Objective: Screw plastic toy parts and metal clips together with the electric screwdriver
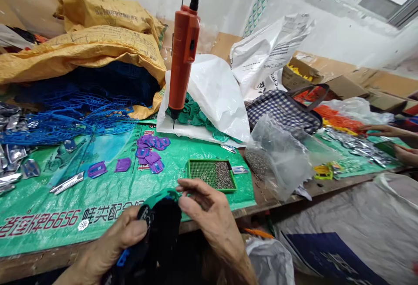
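My left hand (pixel 122 237) is closed, its thumb pressed on a green plastic part (pixel 158 198) with a dark piece against it, held over the table's front edge. A bit of blue shows beneath that hand. My right hand (pixel 212 215) is closed in a pinch at the far end of the same part; anything small between the fingertips is hidden. Just beyond the hands lies a green tray (pixel 192 168) with many small screws (pixel 224 175) heaped at its right side. A red electric screwdriver (pixel 183 58) hangs bit-down above the table.
Purple plastic pieces (pixel 152 152) lie left of the tray. Blue plastic frames (pixel 98 115) spill from a yellow sack (pixel 107 49). Green parts (pixel 192 113) show in a white bag (pixel 215 89). To the right are a clear bag (pixel 281 154), a checked bag (pixel 284 110) and another person's hands (pixel 406 154).
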The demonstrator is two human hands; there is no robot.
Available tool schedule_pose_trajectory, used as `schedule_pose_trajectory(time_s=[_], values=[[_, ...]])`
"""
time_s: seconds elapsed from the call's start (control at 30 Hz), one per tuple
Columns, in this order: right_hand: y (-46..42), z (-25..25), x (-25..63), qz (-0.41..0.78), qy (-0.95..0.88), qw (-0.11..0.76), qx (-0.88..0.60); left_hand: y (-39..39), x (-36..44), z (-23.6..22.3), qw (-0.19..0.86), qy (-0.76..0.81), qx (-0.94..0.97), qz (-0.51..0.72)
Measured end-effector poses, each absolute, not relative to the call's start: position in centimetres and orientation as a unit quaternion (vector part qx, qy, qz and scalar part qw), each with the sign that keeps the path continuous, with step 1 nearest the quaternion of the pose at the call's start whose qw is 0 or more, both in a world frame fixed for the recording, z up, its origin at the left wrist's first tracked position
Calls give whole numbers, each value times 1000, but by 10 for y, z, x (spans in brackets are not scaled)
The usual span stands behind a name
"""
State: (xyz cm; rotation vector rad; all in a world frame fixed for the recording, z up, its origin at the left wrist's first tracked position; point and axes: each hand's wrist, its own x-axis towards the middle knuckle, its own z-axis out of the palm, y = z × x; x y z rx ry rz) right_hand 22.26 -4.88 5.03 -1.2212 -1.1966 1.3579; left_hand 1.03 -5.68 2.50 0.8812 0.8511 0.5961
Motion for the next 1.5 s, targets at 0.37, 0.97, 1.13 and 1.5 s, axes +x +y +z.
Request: schedule_pose_trajectory(time_s=[0.37,0.97,1.13,1.5], values=[[4,69,261,347,-486,549,-585,-30,8,-17,-28,357,913,197],[118,142,213,320,-623,612,-367,-31,10,-26,-59,356,916,177],[72,131,243,361,-564,632,-390,-33,12,-27,-53,366,911,183],[40,94,250,290,-502,678,-452,-32,12,-14,-81,363,898,233]])
